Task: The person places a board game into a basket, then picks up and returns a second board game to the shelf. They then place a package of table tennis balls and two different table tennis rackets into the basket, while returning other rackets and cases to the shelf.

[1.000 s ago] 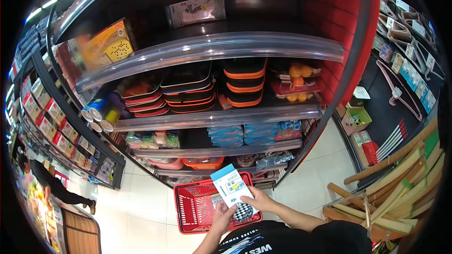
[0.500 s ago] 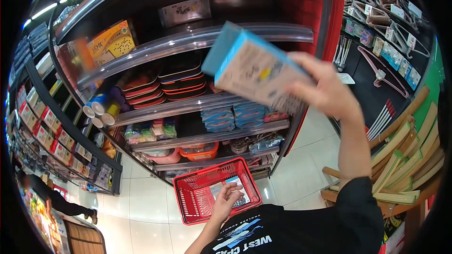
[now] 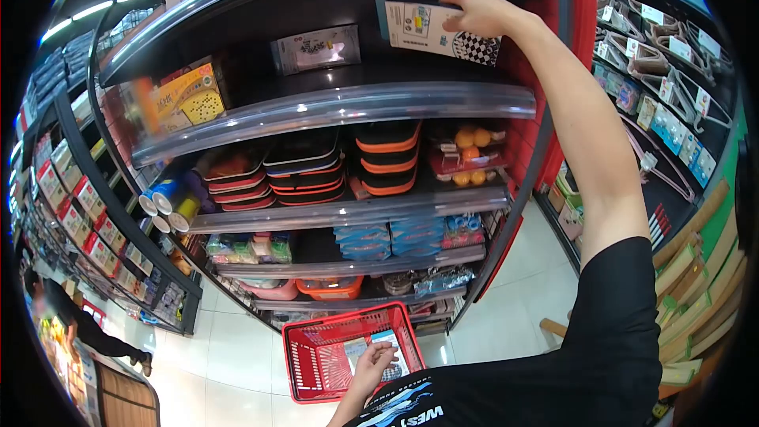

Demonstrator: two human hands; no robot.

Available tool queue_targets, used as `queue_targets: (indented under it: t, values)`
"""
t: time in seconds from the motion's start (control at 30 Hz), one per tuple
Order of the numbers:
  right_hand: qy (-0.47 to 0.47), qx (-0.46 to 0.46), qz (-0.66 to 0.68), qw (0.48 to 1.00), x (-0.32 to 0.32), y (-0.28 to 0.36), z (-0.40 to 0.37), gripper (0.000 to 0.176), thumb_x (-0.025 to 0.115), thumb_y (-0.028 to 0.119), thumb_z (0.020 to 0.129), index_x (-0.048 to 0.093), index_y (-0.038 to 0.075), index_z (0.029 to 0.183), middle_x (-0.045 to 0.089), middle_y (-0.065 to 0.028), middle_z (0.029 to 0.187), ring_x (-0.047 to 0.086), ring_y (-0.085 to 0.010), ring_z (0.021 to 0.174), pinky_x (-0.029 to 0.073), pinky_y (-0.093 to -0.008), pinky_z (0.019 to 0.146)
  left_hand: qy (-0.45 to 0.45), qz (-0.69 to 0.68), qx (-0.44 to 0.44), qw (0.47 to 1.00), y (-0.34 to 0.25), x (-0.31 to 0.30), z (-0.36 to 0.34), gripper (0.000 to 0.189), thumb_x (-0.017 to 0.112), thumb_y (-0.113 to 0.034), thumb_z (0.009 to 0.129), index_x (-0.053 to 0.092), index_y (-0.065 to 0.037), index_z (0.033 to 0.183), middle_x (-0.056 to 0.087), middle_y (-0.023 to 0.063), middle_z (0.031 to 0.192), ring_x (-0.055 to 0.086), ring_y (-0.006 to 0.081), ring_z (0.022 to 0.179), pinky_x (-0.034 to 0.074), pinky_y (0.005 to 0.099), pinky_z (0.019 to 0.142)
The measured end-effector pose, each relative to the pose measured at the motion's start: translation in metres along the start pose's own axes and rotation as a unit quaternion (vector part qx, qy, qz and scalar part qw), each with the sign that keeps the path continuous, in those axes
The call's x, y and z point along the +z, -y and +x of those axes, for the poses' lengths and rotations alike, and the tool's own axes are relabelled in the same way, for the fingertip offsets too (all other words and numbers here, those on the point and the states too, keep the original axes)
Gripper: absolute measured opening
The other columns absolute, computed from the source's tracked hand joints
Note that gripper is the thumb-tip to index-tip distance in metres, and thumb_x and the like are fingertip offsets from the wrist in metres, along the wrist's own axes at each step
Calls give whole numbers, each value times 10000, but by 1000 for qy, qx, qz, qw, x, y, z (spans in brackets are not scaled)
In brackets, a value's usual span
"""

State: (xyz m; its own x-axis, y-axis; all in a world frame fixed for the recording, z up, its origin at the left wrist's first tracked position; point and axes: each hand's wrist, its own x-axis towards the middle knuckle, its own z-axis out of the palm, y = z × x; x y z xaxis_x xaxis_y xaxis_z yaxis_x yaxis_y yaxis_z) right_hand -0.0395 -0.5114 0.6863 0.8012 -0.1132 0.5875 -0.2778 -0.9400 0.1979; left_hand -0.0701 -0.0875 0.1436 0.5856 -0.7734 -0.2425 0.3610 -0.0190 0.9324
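Observation:
My right hand (image 3: 474,14) grips the top edge of a boxed chess set (image 3: 419,28), pale with blue edging and a printed black-and-white checkered board. It is at the right end of the upper shelf (image 3: 348,104), whose clear front rail runs below it. To its left on that shelf stand another pale game box (image 3: 316,51) and a yellow one (image 3: 190,96). My left hand (image 3: 378,365) hovers low over the red shopping basket (image 3: 296,360), fingers loosely bent and seemingly holding nothing. Inside the basket, partly hidden by that hand, lies a flat blue-and-white package (image 3: 385,338).
Lower shelves hold orange-edged black cases (image 3: 387,158), orange balls in packs (image 3: 472,139) and blue packets (image 3: 415,237). Hangers (image 3: 660,59) hang on the right, above wooden pieces (image 3: 696,300). A person in dark clothes (image 3: 83,324) is at the lower left.
My right hand has carried the chess set box up and away from me, from in front of the shelves to the upper shelf. My left hand has stayed over the basket.

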Motion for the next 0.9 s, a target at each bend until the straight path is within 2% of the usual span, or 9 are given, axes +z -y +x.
queue_targets:
  t: [0.03,0.07,0.33,0.4,0.53,0.6,0.73,0.8,0.9]
  values:
    - [-2,2,-22,1000,9,-5,8,542,666,279,809,528,16,1261,572,-214,1221,543,-334,1148,431,-369,974,-9,0,-3,1000,0,2,3,298,573,-159,938,507,18,1167,638,124,1093,636,187,914,506,283,752]
    - [59,21,-23,998,14,-11,19,561,670,284,807,516,24,1279,529,-209,1280,493,-322,1212,401,-369,1012,-13,-3,1,1000,0,4,5,298,573,-159,938,507,18,1167,638,124,1093,636,187,914,506,283,752]
    - [119,39,33,992,70,-61,76,577,683,285,801,512,38,1293,569,-167,1247,545,-294,1161,422,-366,986,-79,-13,-25,996,19,9,26,311,583,-169,931,513,21,1167,642,120,1087,643,185,901,513,284,749]
    - [188,44,44,980,77,-64,88,587,689,293,793,510,67,1305,584,-154,1233,566,-278,1137,444,-367,957,-86,-10,-25,996,22,12,32,302,590,-168,928,522,19,1155,647,102,1054,641,176,903,514,285,748]
    - [186,35,15,982,86,-68,94,579,688,294,791,518,98,1308,591,-147,1232,575,-274,1128,461,-374,933,-93,-13,-30,995,18,24,42,299,598,-180,924,536,9,1147,649,86,1041,631,149,890,507,272,737]
    - [239,106,79,962,91,-75,102,602,704,294,769,515,179,1329,491,-100,1358,503,-290,1217,407,-405,1014,-89,-17,-30,995,22,26,49,297,599,-180,923,538,5,1148,649,83,1041,630,146,883,506,271,739]
    - [230,75,58,969,99,-79,107,606,699,278,766,512,196,1336,479,-98,1370,492,-292,1228,400,-404,1023,-88,-23,-38,995,25,32,55,297,601,-177,923,540,1,1153,649,79,1041,628,145,878,504,272,757]
    - [198,48,12,979,99,-81,106,585,659,242,807,485,128,1354,591,-151,1240,571,-271,1136,454,-377,955,-89,-26,-35,995,23,35,56,300,601,-173,924,536,7,1156,648,81,1037,625,145,884,505,275,766]
    - [193,13,9,981,107,-89,112,562,640,218,821,485,135,1355,537,-161,1302,528,-286,1190,436,-385,986,-89,-19,-45,995,18,38,56,296,601,-166,923,538,12,1151,645,84,1035,621,144,892,508,277,761]
